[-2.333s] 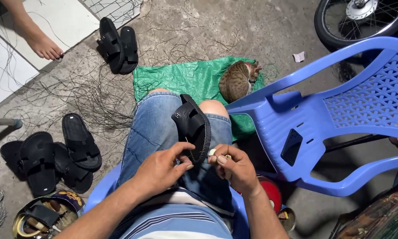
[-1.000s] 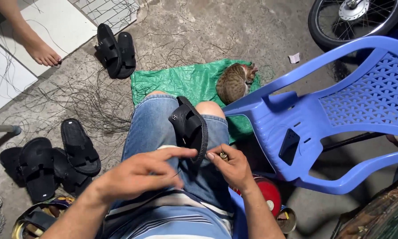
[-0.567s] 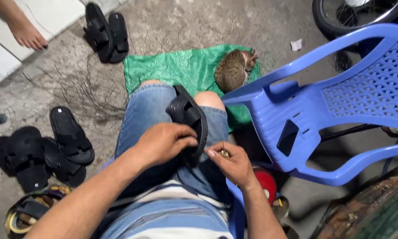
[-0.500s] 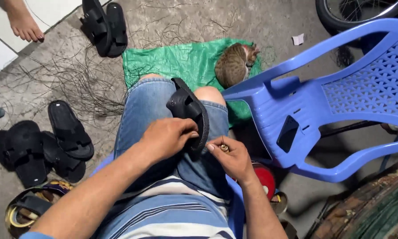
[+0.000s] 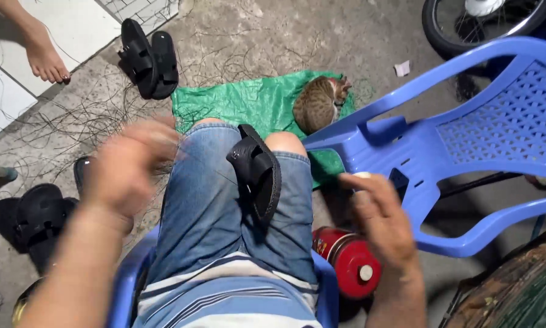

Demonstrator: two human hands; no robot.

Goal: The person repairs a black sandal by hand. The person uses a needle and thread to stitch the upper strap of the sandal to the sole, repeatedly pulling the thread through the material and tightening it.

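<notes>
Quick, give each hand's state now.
Left hand: motion-blurred, cannot tell.
Right hand: pinching a small pale object, off the black sandal.

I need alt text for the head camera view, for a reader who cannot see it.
A seated person in denim shorts has a black sandal wedged between the knees, with the blurred left hand and the right hand raised apart on either side. Ahead, a tabby cat sleeps on a green tarp beside a tipped blue plastic chair.

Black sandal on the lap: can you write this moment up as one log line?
black sandal: wedged between knees, untouched | left hand: raised, blurred | right hand: apart, pinching small pale object | cat: curled on green mat
</notes>
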